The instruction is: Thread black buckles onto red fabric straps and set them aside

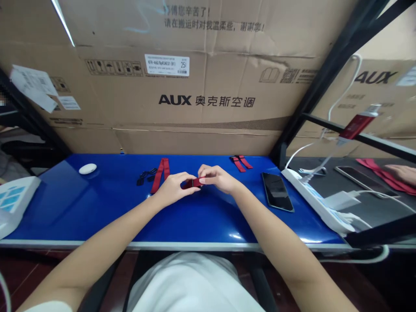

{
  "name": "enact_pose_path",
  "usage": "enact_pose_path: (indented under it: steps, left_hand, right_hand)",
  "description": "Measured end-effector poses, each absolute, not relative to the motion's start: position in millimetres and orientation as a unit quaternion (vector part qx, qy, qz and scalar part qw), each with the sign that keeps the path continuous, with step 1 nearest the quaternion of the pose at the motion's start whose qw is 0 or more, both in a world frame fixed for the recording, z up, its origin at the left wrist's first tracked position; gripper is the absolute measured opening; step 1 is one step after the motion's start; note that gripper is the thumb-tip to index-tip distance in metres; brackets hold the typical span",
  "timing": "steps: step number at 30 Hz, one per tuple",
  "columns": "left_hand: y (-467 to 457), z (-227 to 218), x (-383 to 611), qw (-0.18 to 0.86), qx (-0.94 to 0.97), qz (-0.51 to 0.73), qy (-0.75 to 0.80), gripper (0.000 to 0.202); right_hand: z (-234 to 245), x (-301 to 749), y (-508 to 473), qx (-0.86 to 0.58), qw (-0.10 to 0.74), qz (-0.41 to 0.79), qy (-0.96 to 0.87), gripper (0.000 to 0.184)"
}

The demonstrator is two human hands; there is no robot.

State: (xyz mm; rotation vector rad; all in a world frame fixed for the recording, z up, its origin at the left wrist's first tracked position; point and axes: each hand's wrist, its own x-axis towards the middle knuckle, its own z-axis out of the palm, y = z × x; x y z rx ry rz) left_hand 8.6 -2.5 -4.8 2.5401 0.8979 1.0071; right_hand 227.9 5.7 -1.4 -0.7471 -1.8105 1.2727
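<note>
Both hands meet over the middle of the blue table (107, 208), closed on one red strap (197, 181) that has a dark buckle or slider. My left hand (173, 189) pinches the strap's left part between thumb and fingers. With thumb and fingertips my right hand (217, 178) grips its right end. Left of my hands lies a folded red strap (158, 177), beside several small black buckle pieces (147, 175). Farther back on the right rests another red strap (241, 163) with a black piece at its end.
A dark phone (277, 192) lies right, near a white power strip (316, 201) with plugs and cables. A white oval object (87, 168) and another power strip (19, 203) are left. Cardboard boxes (208, 117) stand behind. At far right is another person's hand (403, 173) by red fabric.
</note>
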Motion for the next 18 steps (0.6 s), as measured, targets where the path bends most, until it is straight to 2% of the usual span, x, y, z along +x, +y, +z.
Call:
enact_pose_path:
  steps: [3, 7, 12, 15, 18]
  left_hand:
    - [-3.7, -3.4, 8.0, 0.186, 0.853, 0.374, 0.314, 0.033]
    - [0.1, -7.9, 5.3, 0.245, 0.817, 0.403, 0.334, 0.037]
    - [-0.9, -12.4, 13.6, 0.280, 0.830, 0.349, 0.331, 0.043]
    - [-7.2, -10.4, 20.9, 0.286, 0.845, 0.319, 0.321, 0.032]
    - [-11.6, -6.2, 20.6, 0.354, 0.828, 0.296, 0.318, 0.029]
  right_hand:
    - [-2.6, 229.4, 5.6, -0.269, 0.408, 0.567, -0.663, 0.022]
    - [-4.8, 231.6, 6.9, -0.263, 0.457, 0.589, -0.612, 0.026]
    - [-7.7, 222.5, 8.2, -0.253, 0.490, 0.615, -0.564, 0.024]
    - [-7.6, 218.0, 11.2, -0.271, 0.531, 0.603, -0.530, 0.028]
    - [-3.7, 221.5, 15.5, -0.294, 0.603, 0.577, -0.466, 0.029]
